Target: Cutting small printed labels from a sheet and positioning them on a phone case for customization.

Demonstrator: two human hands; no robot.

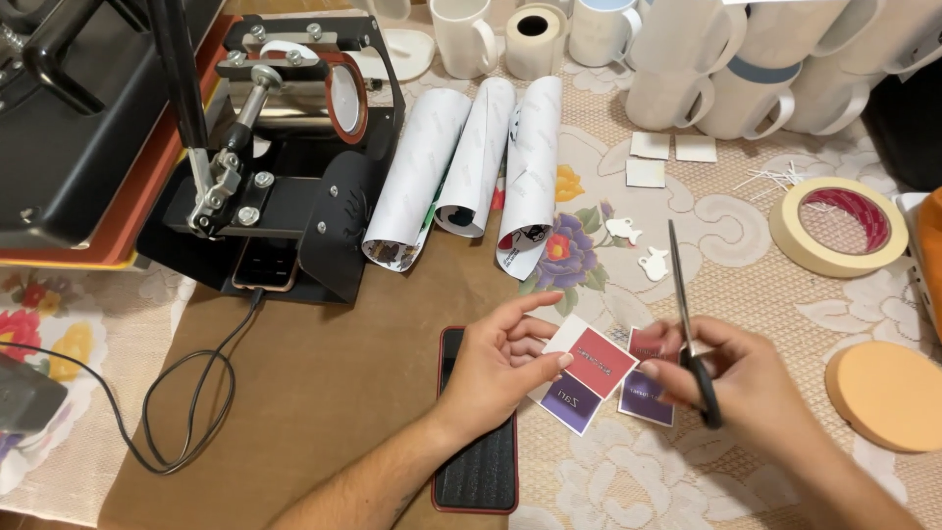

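Phone [478, 461] in red case lies face-down under left forearm. Left hand [502, 361]: fingers half-curled, printed card strip [587, 373] pinched at thumb and forefinger, above table centre. Right hand [738, 378]: closed round scissors [690, 334], blades shut, pointing up, beside strip. Masking tape roll [840, 225] seen at far rt.
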